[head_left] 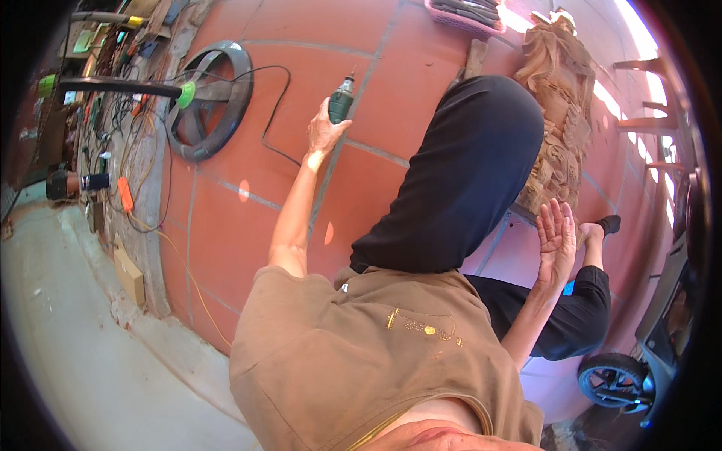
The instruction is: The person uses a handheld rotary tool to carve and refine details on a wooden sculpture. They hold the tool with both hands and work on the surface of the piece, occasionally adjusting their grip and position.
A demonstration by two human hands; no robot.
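My left hand (325,133) is wrapped round a dark green rotary tool (341,103), held out over the tiles with its thin bit pointing away from me. My right hand (556,244) is raised with the palm showing and the fingers stretched out, holding nothing. Just beyond it, to the right of my bent knee, lies a brown carved wooden sculpture (556,113) with deep folds and relief. Whether the right fingertips touch the carving I cannot tell.
A round black base with spokes (203,101) carries a pole on the left. A dark cord (282,113) trails across the red tiles. Tools and an orange power strip (125,195) line the left wall. A pink basket (466,16) stands far off; a wheel (613,379) sits lower right.
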